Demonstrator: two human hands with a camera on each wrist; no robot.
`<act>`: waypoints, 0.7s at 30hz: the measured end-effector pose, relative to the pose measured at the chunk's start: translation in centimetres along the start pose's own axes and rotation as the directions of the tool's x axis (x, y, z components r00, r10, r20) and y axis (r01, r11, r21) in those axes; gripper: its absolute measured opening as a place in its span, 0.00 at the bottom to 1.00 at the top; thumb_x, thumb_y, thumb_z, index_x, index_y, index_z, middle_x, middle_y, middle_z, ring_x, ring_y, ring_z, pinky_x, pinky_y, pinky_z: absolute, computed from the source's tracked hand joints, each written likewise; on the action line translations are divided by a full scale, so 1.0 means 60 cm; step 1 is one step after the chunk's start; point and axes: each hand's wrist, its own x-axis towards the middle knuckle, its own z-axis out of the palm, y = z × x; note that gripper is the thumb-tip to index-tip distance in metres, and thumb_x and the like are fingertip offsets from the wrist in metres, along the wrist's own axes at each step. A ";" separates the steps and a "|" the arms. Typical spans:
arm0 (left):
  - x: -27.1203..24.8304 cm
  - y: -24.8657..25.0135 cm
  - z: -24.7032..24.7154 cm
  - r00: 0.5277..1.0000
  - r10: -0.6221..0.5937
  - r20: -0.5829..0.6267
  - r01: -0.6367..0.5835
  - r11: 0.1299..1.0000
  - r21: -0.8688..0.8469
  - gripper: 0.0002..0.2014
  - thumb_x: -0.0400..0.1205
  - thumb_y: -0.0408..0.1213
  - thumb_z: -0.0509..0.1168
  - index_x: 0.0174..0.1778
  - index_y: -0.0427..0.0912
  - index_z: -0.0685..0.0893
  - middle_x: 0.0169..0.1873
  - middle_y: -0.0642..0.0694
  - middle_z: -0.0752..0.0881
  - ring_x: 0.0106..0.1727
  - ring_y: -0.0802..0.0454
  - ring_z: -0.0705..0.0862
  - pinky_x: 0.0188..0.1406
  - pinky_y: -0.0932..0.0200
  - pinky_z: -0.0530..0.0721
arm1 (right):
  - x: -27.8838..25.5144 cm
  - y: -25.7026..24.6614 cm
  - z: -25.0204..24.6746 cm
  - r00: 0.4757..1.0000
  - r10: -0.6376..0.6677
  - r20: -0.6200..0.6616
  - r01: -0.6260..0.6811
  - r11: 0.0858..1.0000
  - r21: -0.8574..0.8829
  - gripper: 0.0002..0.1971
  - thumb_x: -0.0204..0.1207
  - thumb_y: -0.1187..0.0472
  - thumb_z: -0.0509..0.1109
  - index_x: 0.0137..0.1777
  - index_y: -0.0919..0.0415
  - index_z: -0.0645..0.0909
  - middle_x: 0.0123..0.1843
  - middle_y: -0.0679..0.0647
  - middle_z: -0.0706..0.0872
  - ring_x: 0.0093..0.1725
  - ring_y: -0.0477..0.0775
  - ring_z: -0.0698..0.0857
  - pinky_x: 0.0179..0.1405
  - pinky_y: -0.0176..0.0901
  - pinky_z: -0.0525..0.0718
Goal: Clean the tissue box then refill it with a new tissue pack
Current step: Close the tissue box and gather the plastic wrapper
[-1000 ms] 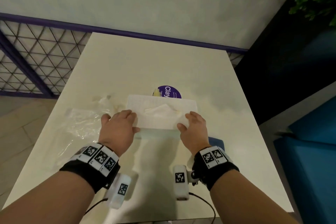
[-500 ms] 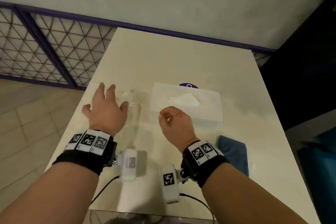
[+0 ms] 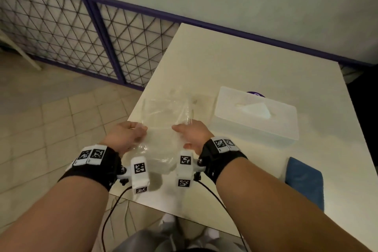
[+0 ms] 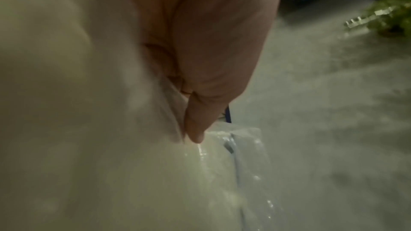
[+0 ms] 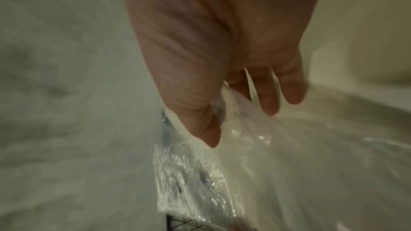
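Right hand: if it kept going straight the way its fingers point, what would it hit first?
Likely only the clear plastic wrapper that the right hand already pinches, then bare table. The tissue box sits off to its right, though depth is unclear.

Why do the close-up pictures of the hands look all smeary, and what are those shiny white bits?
Left wrist view: motion blur smears the left hand and the table, dim light adding grain. Right wrist view: the right hand is soft too; the shiny bits are glare on the crinkled clear plastic wrapper. Head view: sharper, but the wide lens bends the table edges, and the fence is blurred.
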 end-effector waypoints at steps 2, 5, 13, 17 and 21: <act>-0.012 0.004 -0.005 0.999 0.041 0.022 -0.037 0.987 -0.155 0.03 0.82 0.34 0.67 0.43 0.43 0.80 0.40 0.44 0.86 0.32 0.52 0.86 0.35 0.53 0.75 | -0.015 -0.010 -0.002 0.997 -0.045 0.063 0.039 0.995 0.091 0.16 0.75 0.55 0.73 0.60 0.60 0.77 0.59 0.59 0.87 0.52 0.61 0.88 0.41 0.49 0.87; -0.027 0.017 -0.007 0.991 0.102 0.087 -0.076 0.961 -0.265 0.10 0.83 0.35 0.67 0.39 0.48 0.73 0.44 0.50 0.90 0.34 0.53 0.84 0.33 0.54 0.73 | -0.035 -0.027 -0.015 0.984 -0.118 0.132 0.096 0.981 0.167 0.11 0.79 0.61 0.68 0.58 0.61 0.76 0.50 0.59 0.91 0.44 0.63 0.90 0.44 0.56 0.89; -0.047 0.050 0.001 0.981 0.138 0.139 -0.085 0.939 -0.333 0.08 0.85 0.38 0.63 0.58 0.40 0.80 0.31 0.45 0.91 0.19 0.55 0.79 0.16 0.66 0.72 | -0.053 -0.039 -0.052 0.965 -0.251 0.074 0.243 0.964 0.109 0.08 0.76 0.57 0.74 0.53 0.55 0.84 0.39 0.53 0.92 0.35 0.53 0.89 0.46 0.53 0.87; -0.055 0.051 0.007 0.968 0.131 0.216 -0.031 0.911 -0.411 0.10 0.86 0.42 0.60 0.60 0.45 0.81 0.37 0.35 0.91 0.18 0.48 0.76 0.26 0.59 0.81 | -0.063 -0.036 -0.070 0.957 -0.272 0.102 0.257 0.957 0.137 0.12 0.80 0.65 0.65 0.57 0.50 0.84 0.39 0.57 0.91 0.32 0.55 0.88 0.32 0.42 0.85; -0.058 0.048 0.017 0.955 0.163 0.249 -0.037 0.896 -0.443 0.12 0.87 0.31 0.56 0.60 0.46 0.81 0.36 0.38 0.91 0.26 0.48 0.87 0.28 0.57 0.84 | -0.073 -0.030 -0.091 0.938 -0.316 0.140 0.300 0.946 0.124 0.15 0.82 0.66 0.64 0.62 0.49 0.81 0.37 0.61 0.90 0.28 0.57 0.87 0.24 0.40 0.82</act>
